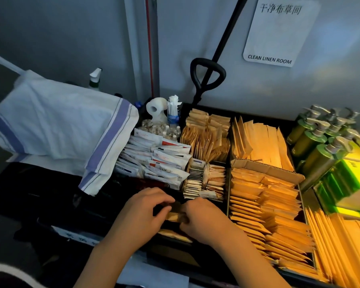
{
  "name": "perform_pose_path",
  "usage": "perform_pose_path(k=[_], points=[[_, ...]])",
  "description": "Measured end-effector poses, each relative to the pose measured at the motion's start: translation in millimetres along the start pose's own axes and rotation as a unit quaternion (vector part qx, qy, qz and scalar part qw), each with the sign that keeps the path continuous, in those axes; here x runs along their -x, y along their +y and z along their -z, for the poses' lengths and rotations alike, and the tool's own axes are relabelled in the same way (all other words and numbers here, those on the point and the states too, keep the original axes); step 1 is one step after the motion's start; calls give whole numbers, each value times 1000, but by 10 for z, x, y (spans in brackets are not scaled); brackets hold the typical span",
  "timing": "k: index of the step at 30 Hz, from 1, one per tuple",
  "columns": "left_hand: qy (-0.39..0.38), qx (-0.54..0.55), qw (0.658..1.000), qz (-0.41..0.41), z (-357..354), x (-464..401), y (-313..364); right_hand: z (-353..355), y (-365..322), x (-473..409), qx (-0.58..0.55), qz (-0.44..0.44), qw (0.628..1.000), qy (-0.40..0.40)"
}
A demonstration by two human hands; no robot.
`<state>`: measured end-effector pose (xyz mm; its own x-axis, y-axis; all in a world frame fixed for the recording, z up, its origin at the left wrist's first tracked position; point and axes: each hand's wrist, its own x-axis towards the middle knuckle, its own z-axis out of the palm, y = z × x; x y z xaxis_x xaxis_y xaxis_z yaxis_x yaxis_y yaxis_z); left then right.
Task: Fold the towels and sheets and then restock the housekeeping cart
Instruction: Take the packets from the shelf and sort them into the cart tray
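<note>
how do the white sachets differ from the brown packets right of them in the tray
The white sachets are glossy white with red and blue print; the brown packets are plain kraft paper. The white ones lie slanted and overlapping; the brown ones stand nearly upright in tight rows. Both are flat and fill adjacent compartments of the tray.

Left hand (pixel 149 206) palm down, fingers curled, pinching. Right hand (pixel 204 218) just beside, knuckles up, fingers bent inward. Both forearms bare, converging forward.
</note>
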<state>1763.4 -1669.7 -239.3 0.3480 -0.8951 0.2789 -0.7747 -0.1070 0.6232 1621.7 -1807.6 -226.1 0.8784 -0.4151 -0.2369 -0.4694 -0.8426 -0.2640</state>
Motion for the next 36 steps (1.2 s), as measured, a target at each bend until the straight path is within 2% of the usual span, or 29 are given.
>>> perform_pose_path(k=[4, 12, 19, 23, 26, 29, 36], points=[[-22, -24, 999, -8, -20, -45, 40, 105, 80, 103, -13, 8, 1000, 26], [-13, 18, 999, -27, -78, -225, 350, 487, 492, 537, -106, 51, 986, 121], [11, -16, 995, -99, -330, -523, 963, 729, 895, 1008, -132, 59, 967, 208], [18, 23, 991, -129, -525, -732, 1349, 817, 1173, 1256, -95, -1, 955, 281], [40, 41, 986, -158, -711, -875, 1530, 820, 1414, 1433, -115, -48, 937, 327], [28, 49, 982, -178, -894, -971, 1673, 775, 1603, 1562, -138, -88, 919, 358], [3, 4, 985, -172, -1221, -1012, 1774, 610, 1869, 1626, -135, -146, 920, 336]])
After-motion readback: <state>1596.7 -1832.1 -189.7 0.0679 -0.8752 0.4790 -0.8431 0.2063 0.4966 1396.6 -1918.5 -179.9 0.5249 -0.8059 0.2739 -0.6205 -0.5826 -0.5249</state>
